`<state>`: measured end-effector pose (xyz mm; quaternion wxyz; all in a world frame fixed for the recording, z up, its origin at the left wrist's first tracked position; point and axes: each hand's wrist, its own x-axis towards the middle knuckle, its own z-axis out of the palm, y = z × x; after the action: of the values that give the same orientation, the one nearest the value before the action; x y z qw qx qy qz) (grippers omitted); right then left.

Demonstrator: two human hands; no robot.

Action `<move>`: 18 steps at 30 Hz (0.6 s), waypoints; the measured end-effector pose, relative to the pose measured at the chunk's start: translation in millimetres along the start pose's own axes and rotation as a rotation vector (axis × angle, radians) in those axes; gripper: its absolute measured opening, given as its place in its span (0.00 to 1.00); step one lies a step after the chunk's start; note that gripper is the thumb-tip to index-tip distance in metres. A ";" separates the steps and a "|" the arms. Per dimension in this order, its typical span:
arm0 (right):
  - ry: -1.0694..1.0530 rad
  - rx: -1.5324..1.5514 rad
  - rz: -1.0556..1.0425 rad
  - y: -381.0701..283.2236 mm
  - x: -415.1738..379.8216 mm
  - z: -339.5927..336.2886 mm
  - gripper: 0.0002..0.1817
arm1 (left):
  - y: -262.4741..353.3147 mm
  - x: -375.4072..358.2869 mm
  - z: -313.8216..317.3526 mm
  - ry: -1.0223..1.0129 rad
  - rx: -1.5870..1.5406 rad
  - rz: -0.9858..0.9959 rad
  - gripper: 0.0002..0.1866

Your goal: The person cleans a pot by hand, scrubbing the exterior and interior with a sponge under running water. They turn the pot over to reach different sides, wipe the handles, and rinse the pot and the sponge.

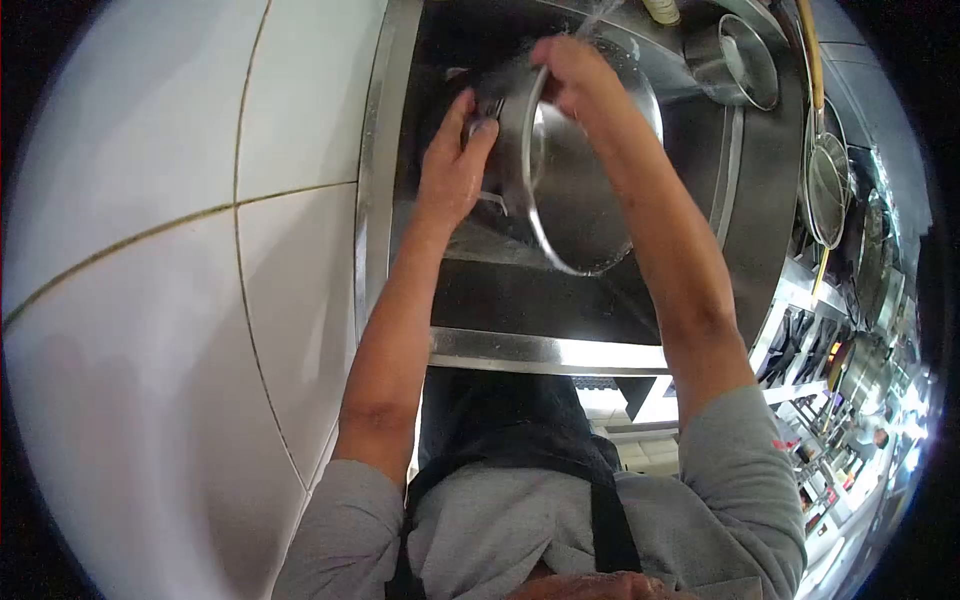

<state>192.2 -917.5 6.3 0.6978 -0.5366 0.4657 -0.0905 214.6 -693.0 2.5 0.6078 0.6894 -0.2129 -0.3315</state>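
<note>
A large shiny metal pot (585, 205) is tipped on its side in the sink, its round mouth turned to the right. My left hand (458, 165) grips the pot at its outer left side, thumb and fingers about what looks like a handle. Across the far part of the rim lies my right hand (578, 72), fingers bent over the edge and somewhat blurred. Whether anything else is in that hand is hidden. Water (603, 14) splashes just beyond it, and both hands look wet.
The steel sink's front edge (545, 352) runs before my body. White tiles (140, 330) wall off the left. A smaller metal pot (735, 65) stands at the back right, near a wooden-handled strainer (828, 190). Far right, a person (868, 440) stands among kitchen shelves.
</note>
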 end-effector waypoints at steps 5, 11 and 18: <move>0.132 0.486 0.032 -16.5 -20.9 -3.0 0.02 | 13.1 18.4 20.9 -0.163 0.573 0.225 0.33; -0.086 -0.402 -0.179 49.1 33.5 -17.4 0.16 | -56.2 76.0 29.5 -0.169 0.634 0.393 0.30; 0.094 0.224 0.183 11.2 94.1 -3.7 0.12 | -61.0 91.0 28.7 -0.152 0.575 0.415 0.27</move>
<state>237.0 -974.3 -55.1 0.7361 -0.4060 0.5317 -0.1029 250.2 -766.0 -76.5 0.4257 0.7477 -0.4776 -0.1779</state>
